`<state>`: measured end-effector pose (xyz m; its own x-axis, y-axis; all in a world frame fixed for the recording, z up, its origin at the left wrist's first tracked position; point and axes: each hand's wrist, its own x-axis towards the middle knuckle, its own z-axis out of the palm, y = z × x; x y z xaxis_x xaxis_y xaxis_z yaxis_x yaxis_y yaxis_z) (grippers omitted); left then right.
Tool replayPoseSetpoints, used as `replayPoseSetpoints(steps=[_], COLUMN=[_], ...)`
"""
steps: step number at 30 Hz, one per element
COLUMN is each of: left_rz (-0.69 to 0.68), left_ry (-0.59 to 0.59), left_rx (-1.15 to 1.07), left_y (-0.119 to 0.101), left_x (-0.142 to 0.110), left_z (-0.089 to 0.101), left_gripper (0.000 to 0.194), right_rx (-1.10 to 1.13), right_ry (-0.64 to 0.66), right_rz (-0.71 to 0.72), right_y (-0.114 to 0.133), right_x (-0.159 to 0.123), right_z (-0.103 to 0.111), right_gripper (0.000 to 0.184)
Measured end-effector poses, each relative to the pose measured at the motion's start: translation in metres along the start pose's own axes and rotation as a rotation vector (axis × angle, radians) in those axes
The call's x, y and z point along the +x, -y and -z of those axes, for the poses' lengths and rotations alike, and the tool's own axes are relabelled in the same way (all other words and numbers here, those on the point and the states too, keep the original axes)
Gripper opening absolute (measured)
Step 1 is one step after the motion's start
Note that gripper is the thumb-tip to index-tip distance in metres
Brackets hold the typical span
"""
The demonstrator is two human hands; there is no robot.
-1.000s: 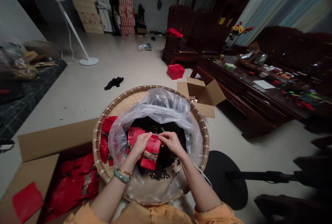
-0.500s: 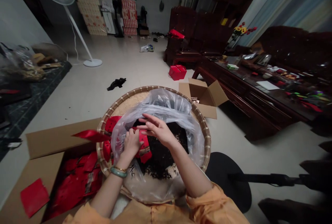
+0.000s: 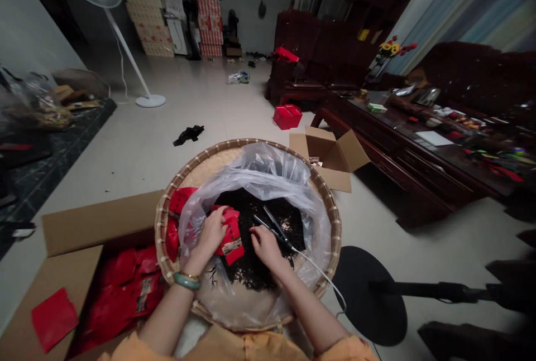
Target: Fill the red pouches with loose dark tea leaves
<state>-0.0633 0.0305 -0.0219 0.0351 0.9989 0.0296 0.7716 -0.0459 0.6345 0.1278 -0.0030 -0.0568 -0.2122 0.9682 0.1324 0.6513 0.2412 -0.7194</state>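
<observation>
Round woven tray (image 3: 205, 165), open plastic bag (image 3: 274, 167) resting on it, red packets (image 3: 178, 202) left of the bag

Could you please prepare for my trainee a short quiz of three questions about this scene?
1. Which of the person's hands is at the red packets inside the plastic bag?
2. True or false: a white cord runs from the black tool across the rim of the round basket.
3. Where does the loose red piece at lower left lie?
a) fan base
b) carton flap
c) dark table

Key: 1. left hand; 2. true; 3. b
</observation>
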Motion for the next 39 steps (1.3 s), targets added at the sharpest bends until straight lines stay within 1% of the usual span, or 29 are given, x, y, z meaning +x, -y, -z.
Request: replayPoseSetpoints(steps=[4, 6, 8, 9, 11, 13, 14, 16, 18, 19, 20, 22, 24, 27, 29, 33, 36, 39], left_rz=[0.118, 0.11, 0.097, 0.098, 0.092, 0.082, 0.077, 0.066, 0.049, 0.045, 0.048, 0.069, 0.112, 0.187, 0.229, 0.251, 0.243, 0.248], left_ry=[0.085, 0.128, 0.17, 0.185, 0.203, 0.205, 0.211, 0.266, 0.36, 0.38, 0.375, 0.315, 0.272, 0.266, 0.264, 0.266, 0.259, 0.28], left_rx=[-0.462, -0.602, -0.667, -0.684, -0.718, -0.757, -0.774, -0.798, -0.778, -0.748, -0.719, -0.704, -0.777, -0.928, -0.987, -1.032, -1.022, -1.014], left_y=[-0.005, -0.013, -0.023, -0.029, -0.038, -0.043, -0.043, -0.041, -0.036, -0.034, -0.034, -0.035, -0.04, -0.049, -0.053, -0.056, -0.057, -0.059], left_x=[0.006, 0.006, 0.005, 0.004, 0.003, 0.001, 0.0, -0.001, -0.003, -0.004, -0.005, -0.007, -0.009, -0.011, -0.012, -0.015, -0.015, -0.015], left_z=[0.007, 0.011, 0.015, 0.016, 0.015, 0.013, 0.011, 0.006, 0.001, -0.001, -0.003, -0.005, -0.007, -0.009, -0.01, -0.011, -0.01, -0.011], left_gripper=[0.054, 0.056, 0.056, 0.056, 0.053, 0.052, 0.051, 0.045, 0.027, 0.017, 0.014, 0.021, 0.022, 0.024, 0.024, 0.023, 0.023, 0.027], right_rx=[-0.063, -0.049, 0.002, 0.031, 0.096, 0.169, 0.205, 0.257, 0.253, 0.225, 0.181, 0.064, -0.053, -0.169, -0.204, -0.229, -0.255, -0.283], right_ry=[-0.056, -0.11, -0.166, -0.175, -0.139, -0.084, -0.083, -0.139, -0.206, -0.222, -0.227, -0.228, -0.236, -0.257, -0.257, -0.265, -0.351, -0.439], right_rz=[0.002, -0.007, 0.038, 0.09, 0.215, 0.283, 0.277, 0.204, 0.127, 0.109, 0.11, 0.159, 0.239, 0.345, 0.385, 0.432, 0.447, 0.401], right_y=[-0.008, -0.007, 0.001, 0.007, 0.02, 0.03, 0.034, 0.038, 0.039, 0.038, 0.037, 0.035, 0.032, 0.027, 0.023, 0.016, 0.013, 0.015], right_x=[0.006, 0.009, 0.011, 0.012, 0.013, 0.014, 0.015, 0.017, 0.018, 0.018, 0.018, 0.017, 0.015, 0.012, 0.011, 0.011, 0.013, 0.016], right_z=[0.019, 0.028, 0.036, 0.038, 0.04, 0.039, 0.039, 0.039, 0.039, 0.039, 0.04, 0.039, 0.038, 0.035, 0.034, 0.032, 0.032, 0.034], right_gripper=[0.025, 0.024, 0.026, 0.03, 0.037, 0.033, 0.03, 0.028, 0.031, 0.034, 0.037, 0.044, 0.049, 0.055, 0.055, 0.052, 0.045, 0.033])
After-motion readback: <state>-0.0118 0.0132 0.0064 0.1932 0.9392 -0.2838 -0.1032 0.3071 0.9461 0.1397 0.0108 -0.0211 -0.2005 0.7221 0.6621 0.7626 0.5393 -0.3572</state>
